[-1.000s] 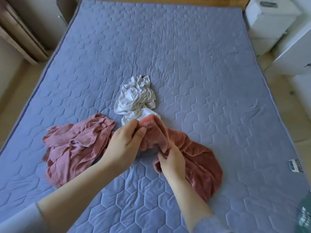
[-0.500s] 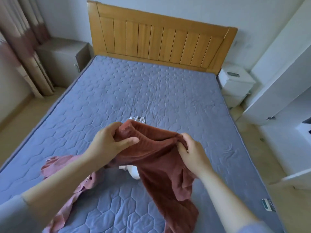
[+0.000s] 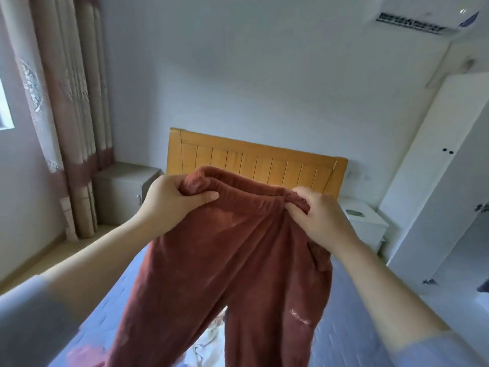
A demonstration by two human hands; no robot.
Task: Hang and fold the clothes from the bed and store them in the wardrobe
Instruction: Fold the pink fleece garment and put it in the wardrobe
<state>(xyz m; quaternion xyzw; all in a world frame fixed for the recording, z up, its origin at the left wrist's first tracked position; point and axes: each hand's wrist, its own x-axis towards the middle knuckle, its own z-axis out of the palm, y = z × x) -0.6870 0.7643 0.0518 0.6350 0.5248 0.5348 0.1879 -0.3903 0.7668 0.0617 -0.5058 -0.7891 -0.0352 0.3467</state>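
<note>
A person stands at the foot of the bed (image 3: 357,327) holding a pair of rust-red fleece trousers (image 3: 238,260) up in the air above it. The left hand (image 3: 169,200) grips one end of the elastic waistband, its fingers (image 3: 203,197) curled round a bunched fold of the fabric with the thumb pressed across the front. The right hand (image 3: 325,221) pinches the other end of the waistband, its fingers (image 3: 297,207) bent tight into the gathered cloth. The waistband stretches between the two hands, sagging a little in the middle, and the two legs hang straight down over the bed, clear of each other near the bottom.

In the gap between the legs a crumpled white garment (image 3: 209,340) lies on the bed's blue quilted cover. A blurred pink garment (image 3: 84,353) lies on the bed too, at the near left edge below the left forearm.

At the far end of the bed stands the wooden headboard (image 3: 254,160). A grey nightstand (image 3: 119,192) sits to the left of the bed's head, with long patterned curtains (image 3: 66,115) beside it. A white nightstand (image 3: 367,226) sits to the right of the bed's head, and the white wardrobe (image 3: 436,181) rises along the bed's right side. High on the wall above that side is an air conditioner (image 3: 412,22).
</note>
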